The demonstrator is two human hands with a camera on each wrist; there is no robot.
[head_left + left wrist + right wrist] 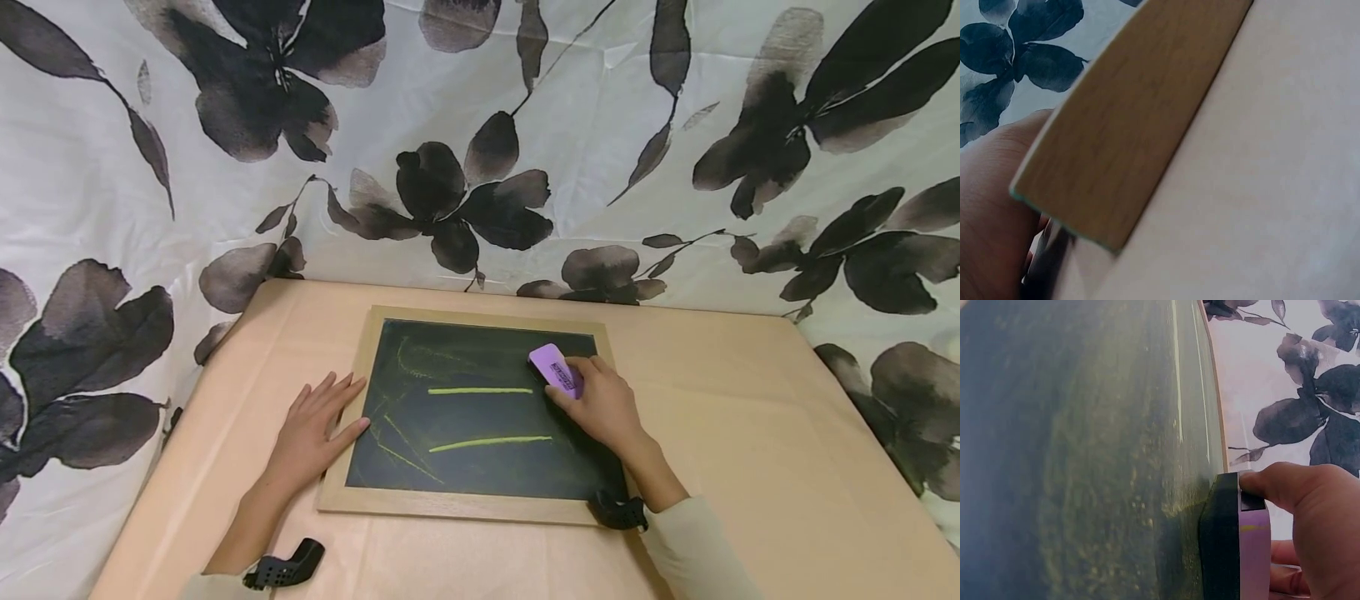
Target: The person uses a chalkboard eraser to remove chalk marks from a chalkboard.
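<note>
A chalkboard (491, 417) in a pale wooden frame (450, 502) lies on the table. Two yellow chalk lines (480, 391) cross its middle, and fainter yellow marks (408, 461) show at its left. My right hand (603, 404) grips a purple eraser (553, 367) over the board's right part, right of the upper line. In the right wrist view the eraser's dark felt side (1221, 544) faces the board, with the thumb (1279, 481) on its end. With fingers extended, my left hand (318, 429) rests at the frame's left side; the left wrist view shows the frame close up.
A peach-coloured cover (750, 433) lies over the table around the board. Behind the table hangs a white cloth (585, 108) printed with dark flowers. Black wrist devices (288, 567) sit on both forearms, the right one overlapping the frame's lower right corner.
</note>
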